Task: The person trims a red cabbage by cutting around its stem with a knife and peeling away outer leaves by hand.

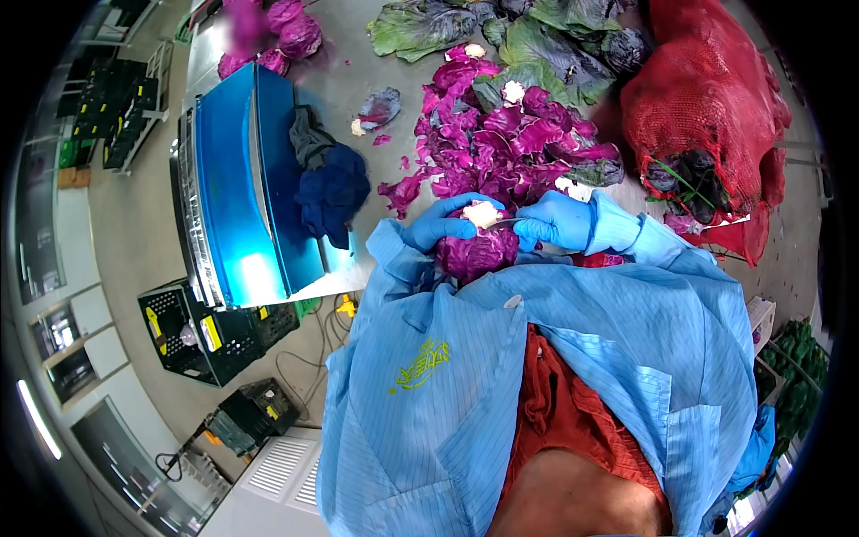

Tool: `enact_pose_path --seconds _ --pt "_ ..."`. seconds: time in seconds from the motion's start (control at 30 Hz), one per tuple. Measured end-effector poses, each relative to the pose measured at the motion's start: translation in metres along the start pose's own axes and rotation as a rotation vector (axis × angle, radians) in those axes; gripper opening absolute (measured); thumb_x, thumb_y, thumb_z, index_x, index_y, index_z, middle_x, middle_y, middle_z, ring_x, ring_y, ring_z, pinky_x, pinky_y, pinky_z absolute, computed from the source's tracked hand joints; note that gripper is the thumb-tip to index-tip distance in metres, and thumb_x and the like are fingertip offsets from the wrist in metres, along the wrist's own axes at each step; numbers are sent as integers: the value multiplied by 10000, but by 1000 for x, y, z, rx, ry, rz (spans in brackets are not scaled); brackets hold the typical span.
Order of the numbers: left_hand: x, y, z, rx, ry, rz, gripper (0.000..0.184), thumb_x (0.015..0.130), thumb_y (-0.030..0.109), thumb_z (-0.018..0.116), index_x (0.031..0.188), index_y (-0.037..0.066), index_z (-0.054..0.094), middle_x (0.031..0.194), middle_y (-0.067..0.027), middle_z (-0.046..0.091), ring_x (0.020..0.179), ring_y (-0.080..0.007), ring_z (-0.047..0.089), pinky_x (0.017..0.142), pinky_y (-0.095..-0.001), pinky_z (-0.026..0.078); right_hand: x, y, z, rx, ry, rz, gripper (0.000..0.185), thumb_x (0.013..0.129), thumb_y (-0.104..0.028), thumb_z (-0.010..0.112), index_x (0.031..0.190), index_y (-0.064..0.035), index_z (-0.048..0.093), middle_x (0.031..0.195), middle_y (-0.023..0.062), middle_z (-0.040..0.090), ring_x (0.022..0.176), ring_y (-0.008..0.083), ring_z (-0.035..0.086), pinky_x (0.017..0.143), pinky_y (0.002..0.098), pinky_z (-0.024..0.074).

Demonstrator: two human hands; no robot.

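A purple cabbage with a pale cut stem end facing up is held close to the person's blue jacket. My left hand, in a blue glove, wraps round its left and upper side. My right hand, also gloved in blue, is closed on a thin knife whose blade lies against the stem end. Just beyond both hands is a heap of torn purple leaves with a few pale stem pieces.
Large green outer leaves lie at the table's far side. A red mesh sack stands at the right. At the left are a blue metal box, dark cloths and several purple cabbages. Black crates stand below.
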State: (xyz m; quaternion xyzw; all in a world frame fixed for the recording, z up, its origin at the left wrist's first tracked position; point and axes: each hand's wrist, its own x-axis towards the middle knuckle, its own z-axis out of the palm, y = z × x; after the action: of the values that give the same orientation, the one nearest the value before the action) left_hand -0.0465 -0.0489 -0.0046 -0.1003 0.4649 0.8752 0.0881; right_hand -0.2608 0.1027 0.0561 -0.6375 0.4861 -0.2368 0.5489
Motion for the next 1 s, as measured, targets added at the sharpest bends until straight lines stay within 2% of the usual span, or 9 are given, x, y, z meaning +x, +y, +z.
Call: enact_pose_path --seconds 0.13,0.23,0.43,0.53,0.63,0.83,0.87,0.97,1.0 --pt "2 -1 -2 0 -1 -11 750 683 307 703 1305 -32 456 1292 -143 523 1189 -235 504 1068 -337 324 0 -2 -3 251 -100 104 539 978 -481 387 840 -20 628 615 56 573 562 133 506 583 314 457" --pt "2 -3 -6 -49 -31 15 660 721 213 719 1296 1 472 1264 -118 542 1154 -200 519 998 -307 401 4 14 -2 238 -137 14 535 987 -458 371 875 -25 665 751 91 664 668 185 630 618 326 498" --pt "4 4 -3 -6 -49 24 670 714 240 716 1291 -3 476 1261 -125 546 1154 -209 521 1011 -320 390 10 34 -8 317 -281 107 483 992 -423 389 902 -42 673 796 68 684 701 173 644 656 326 516" --pt "2 -3 -3 2 -13 2 744 677 319 702 1297 -22 469 1282 -137 529 1187 -227 502 1065 -327 322 5 22 -4 324 -137 67 500 959 -442 479 861 14 660 651 61 609 590 122 543 567 326 450" --pt "1 -5 -3 20 -18 38 734 696 328 694 1300 -21 465 1280 -138 528 1189 -227 500 1065 -327 318 3 -4 -7 288 -70 81 426 931 -400 549 883 9 657 652 81 621 584 142 563 572 337 458" --pt "-3 -6 -5 -72 30 38 645 749 240 714 1295 3 467 1222 -101 561 1119 -195 536 998 -313 393 5 -28 -14 -64 205 164 335 891 -341 609 949 -10 617 715 157 623 632 265 621 594 352 467" --pt "-4 -8 -5 -111 62 29 634 759 242 711 1293 1 468 1215 -98 563 1110 -192 539 993 -313 397 7 -22 -7 -16 319 83 313 809 -306 710 873 -21 598 681 98 589 597 175 569 573 326 445" --pt "-6 -12 1 -206 176 6 600 789 241 700 1286 -5 471 1195 -92 568 1087 -182 547 979 -312 407 15 -45 1 -87 428 174 363 773 -337 741 873 -31 573 661 92 555 586 180 549 563 324 435" --pt "-7 -10 8 -225 233 5 587 799 237 695 1284 -6 472 1190 -92 570 1082 -179 548 976 -311 409 20 -39 7 -144 443 193 458 783 -466 694 927 -53 560 692 144 584 636 298 622 567 394 451"
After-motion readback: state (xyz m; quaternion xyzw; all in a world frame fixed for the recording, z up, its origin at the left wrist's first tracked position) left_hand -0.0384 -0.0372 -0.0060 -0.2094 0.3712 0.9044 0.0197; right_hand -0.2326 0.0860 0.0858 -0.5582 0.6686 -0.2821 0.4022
